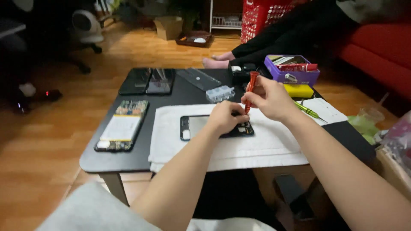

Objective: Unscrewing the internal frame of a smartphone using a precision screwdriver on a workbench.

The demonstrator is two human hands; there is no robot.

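My left hand (225, 117) is pressing, fingers curled, on the opened phone (216, 127) lying lengthwise on the cloth (265, 143), while just to its right my right hand (269, 99) is gripping the screwdriver (250, 91) upright, tip down at the phone's right end.

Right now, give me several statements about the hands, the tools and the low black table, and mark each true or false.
1. The right hand holds a red screwdriver upright. True.
2. The left hand rests on the opened black phone frame. True.
3. The phone frame lies on bare wood. False: it lies on a white cloth.
4. The purple box sits at the table's near left corner. False: far right side.
5. A green-handled tool lies right of the right hand. True.
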